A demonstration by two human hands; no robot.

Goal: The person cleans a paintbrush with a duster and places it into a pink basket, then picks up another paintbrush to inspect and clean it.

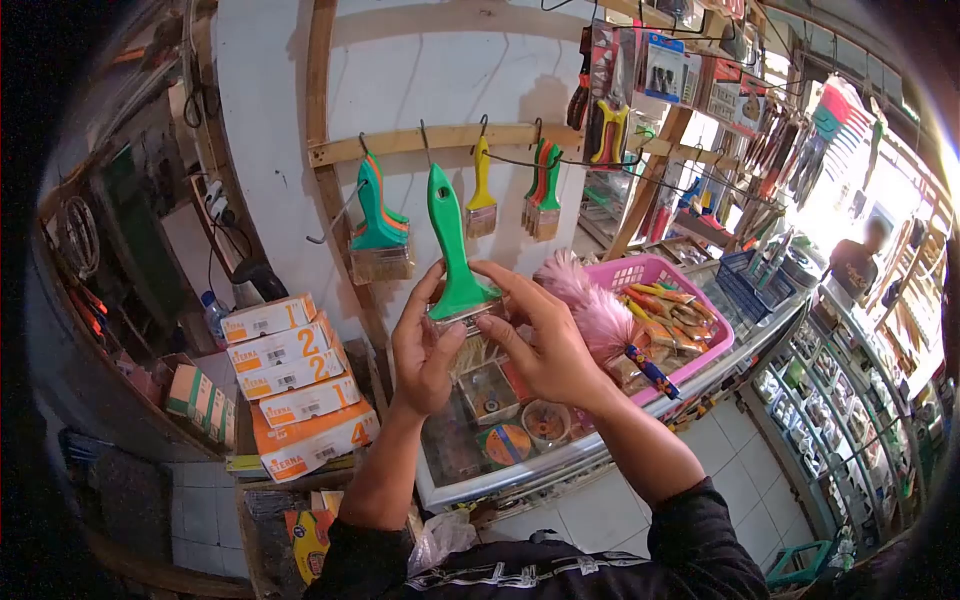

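Left hand [425, 350] and right hand [540, 340] both grip a green-handled paintbrush [455, 255], handle pointing up.

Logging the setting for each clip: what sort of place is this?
Probably a small hardware shop: paintbrushes with coloured handles hang on hooks along a wooden rail, packaged tools hang above, and a glass display counter holds goods.

The stacked cartons [295, 385] at the left carry large orange numbers: 1 on the top one, 2 on the next (printed twice), and 4 on the lowest. The lowest carton also shows a word that seems to read "ETERNA". The other packages are too small to read.
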